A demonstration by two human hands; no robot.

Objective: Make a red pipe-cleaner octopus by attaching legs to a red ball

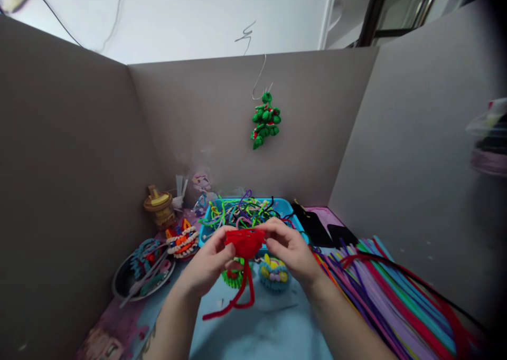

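Between my two hands, above the blue mat, is a bundle of red pipe cleaners (245, 243) bent into a rounded, cup-like shape. Two red tails hang down from it, one curving toward the lower left. My left hand (216, 259) pinches its left side, and my right hand (287, 246) grips the right edge between thumb and fingers. Just behind and below sit a green piece with red bits (233, 278), partly covered by my left fingers, and a blue basket-like piece with yellow tops (274, 273).
Behind my hands stands a blue tray (285, 207) of tangled pipe cleaner scraps. At left are a metal bowl (119, 283) and an orange-and-white piece (182, 241). Long coloured pipe cleaners (392, 291) lie at right. A green ornament (265, 120) hangs on the grey partition (190, 117).
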